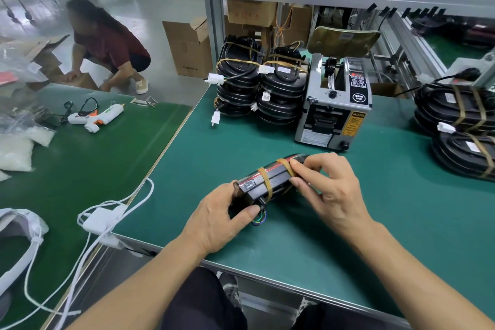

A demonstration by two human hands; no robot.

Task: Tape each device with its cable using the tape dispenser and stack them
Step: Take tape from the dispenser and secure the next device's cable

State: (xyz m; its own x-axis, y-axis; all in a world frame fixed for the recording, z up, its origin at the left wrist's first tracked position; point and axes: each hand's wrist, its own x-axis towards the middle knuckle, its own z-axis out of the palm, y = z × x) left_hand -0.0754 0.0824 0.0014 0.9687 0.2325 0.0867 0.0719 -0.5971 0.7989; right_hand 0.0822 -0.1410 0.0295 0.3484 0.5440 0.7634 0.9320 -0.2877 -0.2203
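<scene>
Currently gripping black device point(263, 182) at both ends, left hand point(214, 218) and right hand point(330, 190), above bench point(348, 236), near tape dispenser point(333, 104).

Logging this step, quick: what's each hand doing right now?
Left hand: grips the device at its near end.
Right hand: pinches the tape band on it.

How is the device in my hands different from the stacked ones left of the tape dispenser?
The device in hand is tilted on edge, gripped by the left hand and right hand; the stacked devices lie flat, untouched. The held one is single; those form two piles beside the tape dispenser. All are black with tan tape bands.
</scene>
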